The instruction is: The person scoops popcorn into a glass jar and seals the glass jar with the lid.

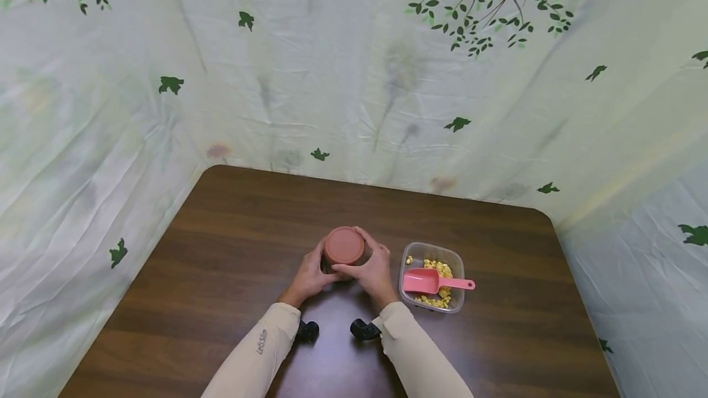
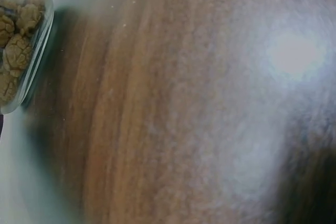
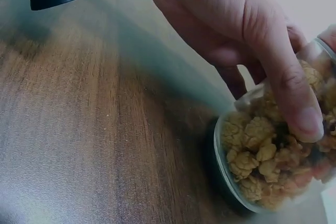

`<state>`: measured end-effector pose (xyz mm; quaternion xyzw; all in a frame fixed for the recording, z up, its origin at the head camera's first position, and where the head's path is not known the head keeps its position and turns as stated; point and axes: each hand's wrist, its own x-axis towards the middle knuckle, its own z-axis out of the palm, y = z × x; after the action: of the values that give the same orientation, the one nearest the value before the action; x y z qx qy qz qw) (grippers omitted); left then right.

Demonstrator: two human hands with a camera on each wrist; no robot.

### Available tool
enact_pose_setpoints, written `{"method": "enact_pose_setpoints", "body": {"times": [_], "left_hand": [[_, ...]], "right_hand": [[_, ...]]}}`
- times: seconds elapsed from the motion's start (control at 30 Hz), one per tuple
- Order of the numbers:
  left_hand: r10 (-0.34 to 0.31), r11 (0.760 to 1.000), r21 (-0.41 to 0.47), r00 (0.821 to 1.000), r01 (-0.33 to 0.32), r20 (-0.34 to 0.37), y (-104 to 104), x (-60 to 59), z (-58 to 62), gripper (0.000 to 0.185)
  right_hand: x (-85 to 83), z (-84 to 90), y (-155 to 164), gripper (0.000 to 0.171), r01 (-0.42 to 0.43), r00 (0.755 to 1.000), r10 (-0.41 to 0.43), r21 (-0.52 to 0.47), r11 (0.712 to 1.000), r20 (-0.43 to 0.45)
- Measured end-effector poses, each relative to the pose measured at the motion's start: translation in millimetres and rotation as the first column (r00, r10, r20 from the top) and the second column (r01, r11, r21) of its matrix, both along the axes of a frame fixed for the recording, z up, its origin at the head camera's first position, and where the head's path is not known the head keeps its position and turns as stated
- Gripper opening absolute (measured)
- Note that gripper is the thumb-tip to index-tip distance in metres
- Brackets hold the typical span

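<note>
Red-lidded jar stands upright on the table, axis vertical. Left hand at 8 o'clock, right hand at 4 o'clock, equally near, fingers curled around its wall.

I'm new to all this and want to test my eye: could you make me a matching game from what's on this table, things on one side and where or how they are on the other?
Things:
1. jar
2. scoop
3. tub
4. table

Descriptions:
A. pink, lying in the tub
B. dark brown wood, under everything
C. clear plastic, to the right of the hands, holding yellow bits
D. reddish lid, held between the left hand and right hand

Pairs: 1-D, 2-A, 3-C, 4-B
</note>
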<state>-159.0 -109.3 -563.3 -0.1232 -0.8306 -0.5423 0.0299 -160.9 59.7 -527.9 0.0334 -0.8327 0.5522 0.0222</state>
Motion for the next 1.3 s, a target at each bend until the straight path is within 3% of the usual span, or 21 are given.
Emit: {"method": "enact_pose_setpoints", "body": {"times": [0.4, 0.5, 0.63, 0.77, 0.87, 0.97, 1.13, 1.3], "left_hand": [[0.005, 1.0, -0.01, 1.0, -0.005, -0.006, 1.6, 1.1, -1.5, 0.086], [0.005, 1.0, -0.007, 1.0, -0.005, 0.003, 0.5, 0.7, -0.3, 0.086], [-0.004, 1.0, -0.017, 1.0, 0.004, 0.0, -0.4, -0.6, -0.4, 0.085], [0.004, 1.0, -0.022, 1.0, -0.004, 0.007, 0.7, -1.3, 0.3, 0.086], [0.006, 0.999, -0.034, 1.0, -0.005, 0.014, 2.7, -0.8, 1.2, 0.088], [0.011, 0.999, -0.04, 1.0, -0.01, 0.017, 4.4, 0.2, 1.7, 0.091], [0.023, 0.999, -0.031, 1.0, -0.022, 0.017, 5.1, 1.2, 0.5, 0.092], [0.03, 0.999, -0.025, 1.0, -0.03, 0.006, 5.7, 1.4, -1.1, 0.09]], "right_hand": [[3.4, -4.4, -7.5, 0.088, 0.067, 0.995, -0.067, -0.013, 0.998, -0.079], [1.3, -4.0, -6.0, 0.089, 0.031, 0.996, -0.034, -0.037, 0.999, -0.081], [-4.1, -1.1, 1.7, 0.089, -0.079, 0.997, 0.078, -0.104, 0.991, -0.013], [-11.5, 2.2, 12.3, 0.09, -0.209, 0.976, 0.215, -0.144, 0.967, 0.025], [-15.2, 3.5, 17.2, 0.091, -0.265, 0.962, 0.271, -0.136, 0.955, 0.021], [-15.8, 5.6, 17.8, 0.091, -0.273, 0.96, 0.279, -0.134, 0.953, 0.027], [-7.3, 28.6, 16.3, 0.086, -0.264, 0.963, 0.27, -0.148, 0.953, 0.021], [-2.4, 40.2, 15.0, 0.083, -0.256, 0.966, 0.257, -0.092, 0.962, 0.006]]}}
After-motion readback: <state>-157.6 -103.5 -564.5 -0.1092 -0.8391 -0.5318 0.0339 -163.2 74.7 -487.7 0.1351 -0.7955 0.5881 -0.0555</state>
